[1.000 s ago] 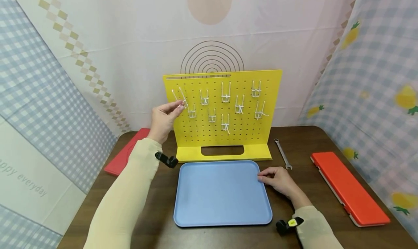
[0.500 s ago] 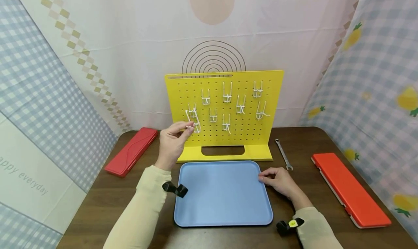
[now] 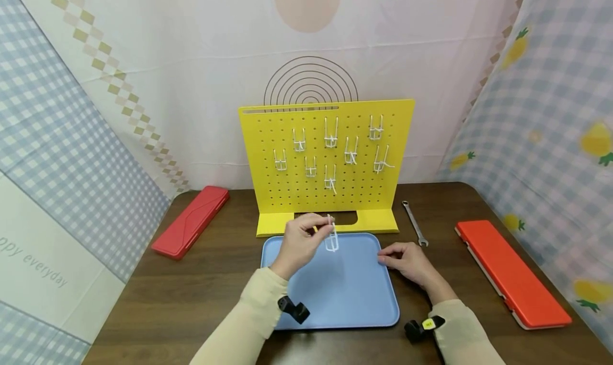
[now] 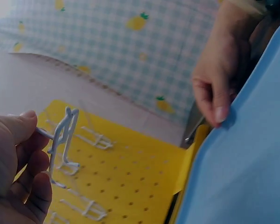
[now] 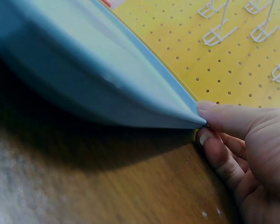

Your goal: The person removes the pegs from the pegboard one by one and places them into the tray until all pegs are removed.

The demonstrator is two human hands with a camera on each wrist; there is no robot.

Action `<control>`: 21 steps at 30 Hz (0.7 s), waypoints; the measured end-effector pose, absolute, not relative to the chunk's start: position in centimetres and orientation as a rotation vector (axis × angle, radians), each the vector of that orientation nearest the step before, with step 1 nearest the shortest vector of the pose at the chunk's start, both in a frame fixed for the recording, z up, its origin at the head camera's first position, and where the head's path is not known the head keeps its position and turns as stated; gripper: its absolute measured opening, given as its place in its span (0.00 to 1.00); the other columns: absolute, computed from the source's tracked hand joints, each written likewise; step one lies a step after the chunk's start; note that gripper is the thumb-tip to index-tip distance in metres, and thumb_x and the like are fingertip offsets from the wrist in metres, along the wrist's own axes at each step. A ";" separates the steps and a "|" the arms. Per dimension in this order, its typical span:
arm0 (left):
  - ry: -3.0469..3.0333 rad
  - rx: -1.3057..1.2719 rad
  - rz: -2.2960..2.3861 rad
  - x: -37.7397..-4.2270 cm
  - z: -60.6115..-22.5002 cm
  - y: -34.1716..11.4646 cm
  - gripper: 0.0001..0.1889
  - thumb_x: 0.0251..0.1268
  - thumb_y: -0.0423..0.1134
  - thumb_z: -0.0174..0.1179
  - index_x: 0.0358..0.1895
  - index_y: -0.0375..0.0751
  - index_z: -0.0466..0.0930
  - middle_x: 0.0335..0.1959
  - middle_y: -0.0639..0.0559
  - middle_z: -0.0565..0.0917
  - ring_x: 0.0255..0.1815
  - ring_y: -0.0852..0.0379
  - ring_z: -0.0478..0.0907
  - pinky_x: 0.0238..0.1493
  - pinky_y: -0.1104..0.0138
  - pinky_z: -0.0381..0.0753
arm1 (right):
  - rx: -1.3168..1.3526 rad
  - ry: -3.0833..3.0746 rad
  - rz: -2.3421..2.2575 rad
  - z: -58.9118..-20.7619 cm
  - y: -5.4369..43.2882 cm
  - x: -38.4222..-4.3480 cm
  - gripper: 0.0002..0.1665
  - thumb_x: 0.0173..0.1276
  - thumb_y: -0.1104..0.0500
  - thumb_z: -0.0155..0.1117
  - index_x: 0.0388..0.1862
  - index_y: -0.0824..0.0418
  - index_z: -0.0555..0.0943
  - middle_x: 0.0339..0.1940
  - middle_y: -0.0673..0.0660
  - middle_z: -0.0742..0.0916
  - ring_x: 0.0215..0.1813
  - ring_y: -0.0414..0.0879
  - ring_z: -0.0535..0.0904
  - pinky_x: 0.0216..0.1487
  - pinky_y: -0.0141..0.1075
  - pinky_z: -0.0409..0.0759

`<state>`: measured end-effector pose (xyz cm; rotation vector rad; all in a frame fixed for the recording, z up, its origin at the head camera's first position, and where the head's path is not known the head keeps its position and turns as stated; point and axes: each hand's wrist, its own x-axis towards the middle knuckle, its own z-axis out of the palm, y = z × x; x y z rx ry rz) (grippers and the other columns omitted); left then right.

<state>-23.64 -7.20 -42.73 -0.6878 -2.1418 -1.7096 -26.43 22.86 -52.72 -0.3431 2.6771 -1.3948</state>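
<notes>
My left hand [image 3: 299,245] pinches a white wire pegboard hook [image 3: 332,241] between thumb and fingertips, above the far part of the blue tray [image 3: 345,296]. In the left wrist view, the hook [image 4: 64,133] shows its doubled wire frame, clear of the tray. At the tray's right rim, my right hand [image 3: 409,264] pinches the edge between thumb and fingers, as the right wrist view also shows on the tray [image 5: 130,98]. Behind the tray stands a yellow pegboard [image 3: 287,195], with several white hooks hanging in its upper and middle holes.
A red case [image 3: 191,221] lies on the table at the left. An orange-red case [image 3: 512,274] lies at the right. Between the pegboard and that case is a combination wrench [image 3: 414,224]. Patterned cloth hangs behind and at both sides.
From the pegboard's upper left, my left hand has carried the hook down and right to above the tray. The right hand stays at the tray's rim.
</notes>
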 end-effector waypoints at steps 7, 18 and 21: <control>-2.265 -0.696 -1.653 -24.7 -45.4 -3.5 0.07 0.62 0.38 0.66 0.41 0.44 0.89 0.36 0.58 0.86 0.27 0.63 0.76 0.25 0.71 0.76 | -0.349 2.683 -1.406 -52.8 22.8 -26.4 0.11 0.58 0.53 0.74 0.38 0.55 0.88 0.35 0.50 0.88 0.39 0.45 0.80 0.40 0.35 0.78; -2.431 -0.650 -1.636 -26.9 -48.1 -0.3 0.08 0.63 0.40 0.65 0.40 0.43 0.89 0.37 0.60 0.87 0.31 0.67 0.78 0.31 0.73 0.78 | -0.461 2.647 -1.453 -52.4 23.0 -26.3 0.10 0.59 0.55 0.73 0.40 0.55 0.88 0.36 0.50 0.88 0.40 0.44 0.81 0.40 0.32 0.79; -2.464 -0.625 -1.664 -27.1 -48.8 0.1 0.08 0.63 0.40 0.65 0.41 0.41 0.88 0.35 0.62 0.86 0.33 0.67 0.78 0.33 0.73 0.77 | -0.473 2.618 -1.445 -52.7 23.5 -26.6 0.11 0.59 0.52 0.73 0.40 0.52 0.88 0.37 0.49 0.88 0.42 0.43 0.81 0.42 0.32 0.79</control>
